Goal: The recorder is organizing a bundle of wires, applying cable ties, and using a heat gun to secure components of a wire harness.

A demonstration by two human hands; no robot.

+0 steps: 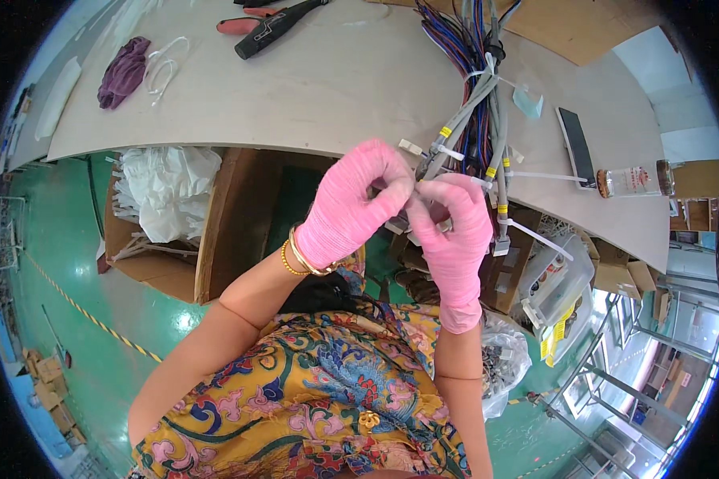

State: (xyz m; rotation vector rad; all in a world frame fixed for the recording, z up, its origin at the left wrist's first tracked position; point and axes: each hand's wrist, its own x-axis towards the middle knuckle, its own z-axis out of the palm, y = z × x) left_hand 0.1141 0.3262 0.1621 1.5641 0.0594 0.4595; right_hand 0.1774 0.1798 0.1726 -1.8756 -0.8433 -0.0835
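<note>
Both my hands wear pink gloves and meet at the table's near edge, fingertips against each other. My left hand point(361, 203) is closed in a pinch, thumb against forefinger. My right hand point(457, 235) pinches at the same spot from the other side. What lies between the fingertips is too small and covered to make out. Right behind them a wire harness point(479, 104) of grey cables and blue, red and black wires runs toward me over the edge. Yellow bands mark its cables. A white connector point(411, 147) and a white cable tie point(542, 239) stick out from it.
On the table point(335, 88) lie a black-and-red hand tool point(276, 30), a purple cloth point(124, 73), a black phone-like slab point(577, 145) and a glass jar point(635, 180). Below stand a cardboard box point(208, 231) with white bags and a clear plastic bin point(563, 279).
</note>
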